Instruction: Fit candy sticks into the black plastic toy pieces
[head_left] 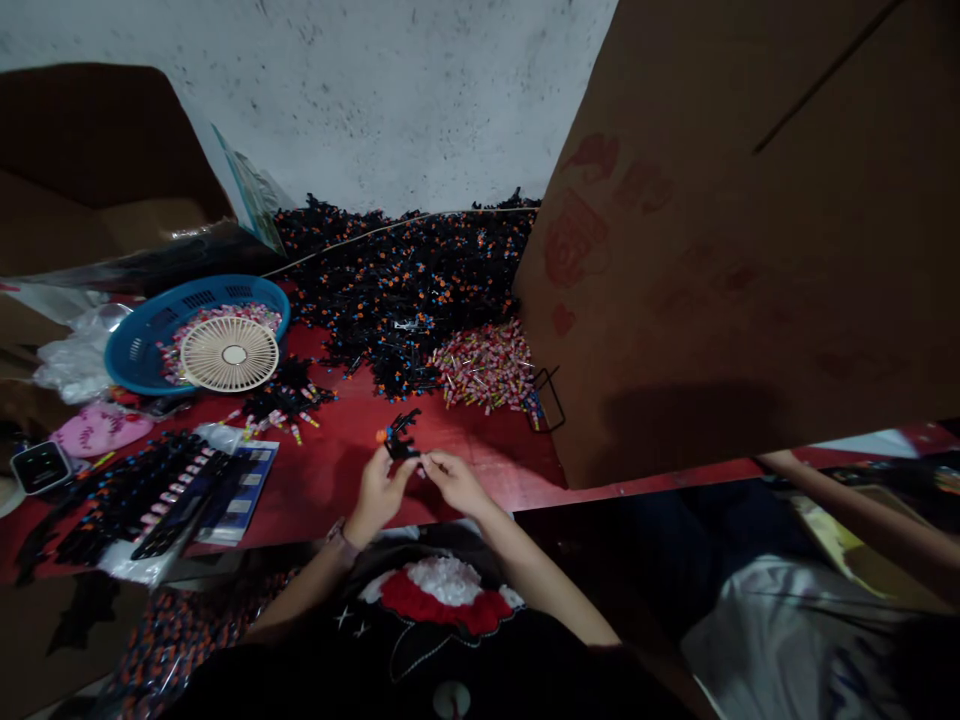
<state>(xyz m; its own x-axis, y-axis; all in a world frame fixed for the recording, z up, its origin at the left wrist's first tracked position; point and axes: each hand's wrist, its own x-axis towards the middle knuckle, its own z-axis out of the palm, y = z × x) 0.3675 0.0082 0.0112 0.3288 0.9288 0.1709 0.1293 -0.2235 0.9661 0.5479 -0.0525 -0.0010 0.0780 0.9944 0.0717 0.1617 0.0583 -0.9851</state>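
Note:
My left hand [380,490] is closed around a small black plastic toy gun [403,436] with an orange tip, held just above the red table [345,425]. Thumb and fingers of my right hand [455,484] are pinched together at its near end; what they grip there is too small to make out. Beyond my hands lies a large heap of black toy guns [405,270] with orange and blue tips. Beside that heap is a pile of small pink, white and yellow pieces [487,368].
A blue basket [124,345] holds more pink pieces, with a cream round fan [229,354] over it. Packed black pieces [127,490] and a smartwatch [41,468] lie at left. Cardboard boxes [750,250] flank the table. Another person's arm [862,515] shows at right.

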